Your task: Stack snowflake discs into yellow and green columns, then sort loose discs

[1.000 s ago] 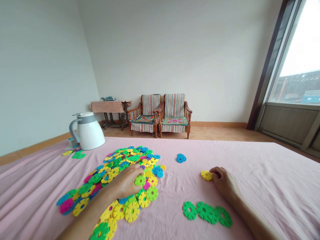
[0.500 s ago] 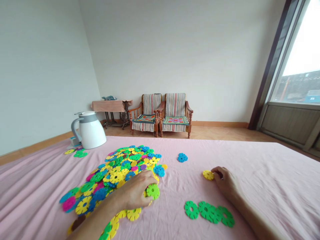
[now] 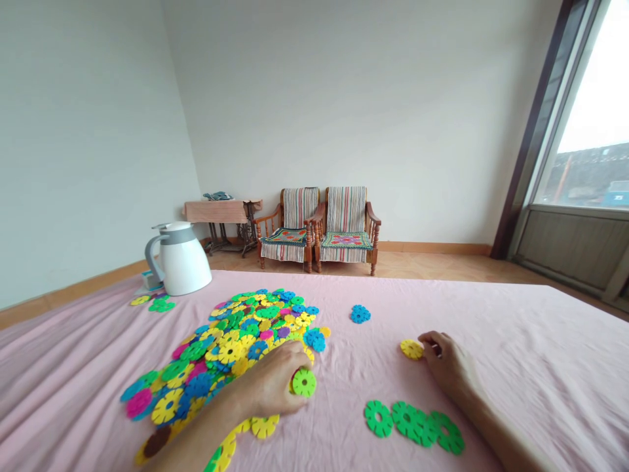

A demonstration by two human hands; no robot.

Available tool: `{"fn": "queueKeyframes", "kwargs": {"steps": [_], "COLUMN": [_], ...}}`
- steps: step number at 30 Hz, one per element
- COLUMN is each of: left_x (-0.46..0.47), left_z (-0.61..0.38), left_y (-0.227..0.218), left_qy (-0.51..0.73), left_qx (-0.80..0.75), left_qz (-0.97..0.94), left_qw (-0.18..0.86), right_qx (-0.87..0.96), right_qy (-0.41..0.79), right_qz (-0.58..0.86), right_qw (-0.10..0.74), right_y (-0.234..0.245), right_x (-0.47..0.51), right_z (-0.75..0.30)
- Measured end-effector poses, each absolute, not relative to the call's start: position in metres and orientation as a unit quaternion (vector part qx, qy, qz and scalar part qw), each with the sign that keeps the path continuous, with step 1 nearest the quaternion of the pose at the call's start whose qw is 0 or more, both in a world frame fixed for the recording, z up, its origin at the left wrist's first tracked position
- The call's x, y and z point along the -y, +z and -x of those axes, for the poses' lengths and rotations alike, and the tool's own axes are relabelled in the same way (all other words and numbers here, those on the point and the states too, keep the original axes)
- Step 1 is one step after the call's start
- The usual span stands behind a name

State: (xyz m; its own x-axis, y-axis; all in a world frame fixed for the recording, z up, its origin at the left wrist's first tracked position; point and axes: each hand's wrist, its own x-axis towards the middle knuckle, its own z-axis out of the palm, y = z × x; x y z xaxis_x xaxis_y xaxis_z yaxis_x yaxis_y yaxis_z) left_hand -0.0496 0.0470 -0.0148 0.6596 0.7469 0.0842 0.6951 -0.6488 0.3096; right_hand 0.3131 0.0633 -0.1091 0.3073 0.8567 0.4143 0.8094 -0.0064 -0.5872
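My left hand [image 3: 284, 377] is closed on a lime-green notched snowflake disc [image 3: 304, 383], which it holds upright at the right edge of a heap of mixed-colour discs [image 3: 230, 351]. Other pieces may be hidden behind its fingers. On the right, the fingertips of my right hand [image 3: 445, 357] are pinched at the edge of a yellow snowflake disc [image 3: 411, 349] lying on the pink cloth. Nearer to me, several green discs [image 3: 407, 419] lie in a row, some overlapping. A blue disc cluster [image 3: 360, 314] lies farther back.
A white and grey jug [image 3: 184, 259] stands at the back left, with a few discs [image 3: 161, 303] beside it. The pink cloth [image 3: 521, 367] has folds on the left. Beyond its far edge are two wooden armchairs [image 3: 346, 241] and a cloth-covered sewing table [image 3: 216, 212].
The view has shifted a little, so everything sits slightly lower. My left hand has turned the lime-green disc slightly. The right hand stays at the yellow disc.
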Motion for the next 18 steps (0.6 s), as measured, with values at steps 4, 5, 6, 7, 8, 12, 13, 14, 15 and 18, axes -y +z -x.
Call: {"fn": "queueKeyframes", "kwargs": {"steps": [4,5,6,7,8,12,13,14,15,18], "left_x": [-0.048,-0.05,-0.054,-0.059,-0.066,-0.112,-0.127,-0.142,-0.157,-0.198], "left_z": [0.049,0.049,0.049,0.05,0.049,0.045,0.044,0.042,0.04,0.031], "left_y": [-0.014,-0.012,-0.008,-0.004,0.0,0.015,0.016,0.016,0.014,0.004], "left_qy": [0.136,0.15,0.164,0.18,0.196,0.228,0.231,0.232,0.231,0.214], "left_qx": [-0.407,-0.409,-0.412,-0.416,-0.422,-0.476,-0.489,-0.497,-0.507,-0.535], "left_qz": [-0.895,-0.892,-0.888,-0.883,-0.878,-0.845,-0.838,-0.833,-0.828,-0.815], "left_qw": [0.117,0.118,0.119,0.118,0.116,0.083,0.074,0.07,0.068,0.066], "right_qx": [0.585,0.596,0.614,0.636,0.661,0.731,0.735,0.735,0.734,0.725], "right_qy": [-0.043,-0.049,-0.043,-0.022,0.007,0.067,0.073,0.077,0.079,0.068], "right_qz": [0.681,0.668,0.652,0.636,0.62,0.568,0.565,0.566,0.569,0.585], "right_qw": [0.438,0.443,0.443,0.436,0.423,0.372,0.367,0.364,0.362,0.358], "right_y": [-0.086,-0.08,-0.074,-0.069,-0.066,-0.064,-0.066,-0.069,-0.072,-0.082], "right_x": [-0.051,-0.048,-0.045,-0.043,-0.04,-0.034,-0.034,-0.034,-0.035,-0.039], "right_z": [-0.297,-0.289,-0.279,-0.268,-0.255,-0.208,-0.201,-0.197,-0.195,-0.2]}}
